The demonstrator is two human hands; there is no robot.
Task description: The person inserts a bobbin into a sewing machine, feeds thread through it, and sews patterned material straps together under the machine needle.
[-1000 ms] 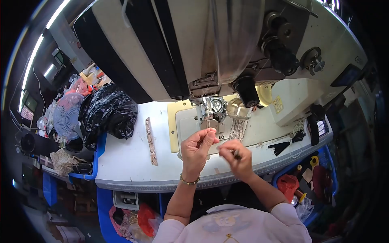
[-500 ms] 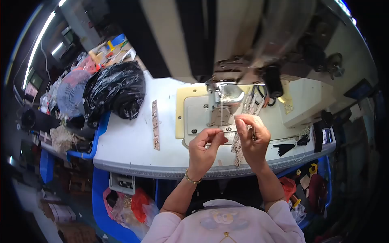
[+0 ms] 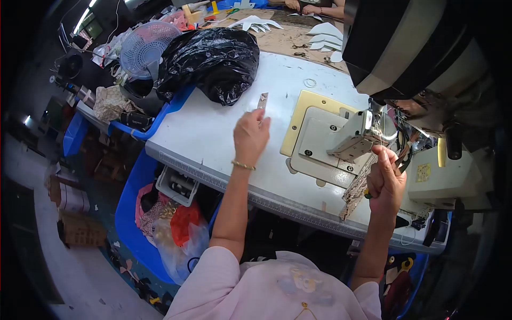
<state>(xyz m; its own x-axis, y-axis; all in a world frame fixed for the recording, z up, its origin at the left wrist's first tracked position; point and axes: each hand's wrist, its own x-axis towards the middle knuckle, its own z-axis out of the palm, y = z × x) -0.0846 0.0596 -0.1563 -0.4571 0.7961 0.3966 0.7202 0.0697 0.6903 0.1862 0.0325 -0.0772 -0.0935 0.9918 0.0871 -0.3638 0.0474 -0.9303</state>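
My left hand (image 3: 252, 137) reaches over the white table, its fingers closing on a narrow snakeskin-print strip (image 3: 263, 100) that lies flat. The strip's far end shows past the fingertips; the hand covers the rest. My right hand (image 3: 388, 178) is beside the sewing machine's needle area (image 3: 377, 125), thumb and fingertips pinched on a thin pale thread (image 3: 382, 140). A small yellow-green bit (image 3: 367, 194) shows at that hand's palm; what it belongs to is hidden. More snakeskin-print strips (image 3: 353, 193) lie beneath the right hand and hang toward the table's front edge.
A black plastic bag (image 3: 216, 61) sits at the table's far left, next to a blue bin (image 3: 154, 128). Behind are pale cut pieces (image 3: 325, 37) on another table and a co-worker's hands (image 3: 311, 9). The machine head (image 3: 416, 53) overhangs the right side.
My left hand has left the needle area and moved left to the lone strip. My right hand stays near the needle. The view has turned left, showing the other table.
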